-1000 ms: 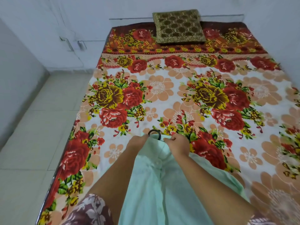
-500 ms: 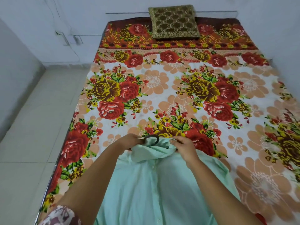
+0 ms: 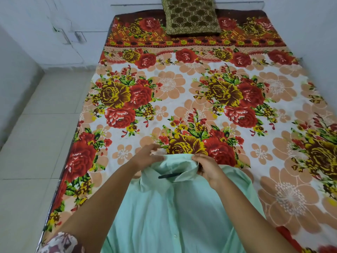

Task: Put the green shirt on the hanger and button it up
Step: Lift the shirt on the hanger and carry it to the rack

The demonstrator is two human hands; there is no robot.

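The green shirt (image 3: 173,207) lies flat on the bed (image 3: 182,92), front up. Its collar (image 3: 180,161) is at the far end from me. My right grip (image 3: 206,167) pinches the right side of the collar. My left grip (image 3: 147,157) is at the left side, with the thumb touching the cloth, but I cannot tell if it holds on. A dark bit of the hanger (image 3: 169,175) shows inside the neck. A brown cushion (image 3: 190,15) sits at the head of the bed.
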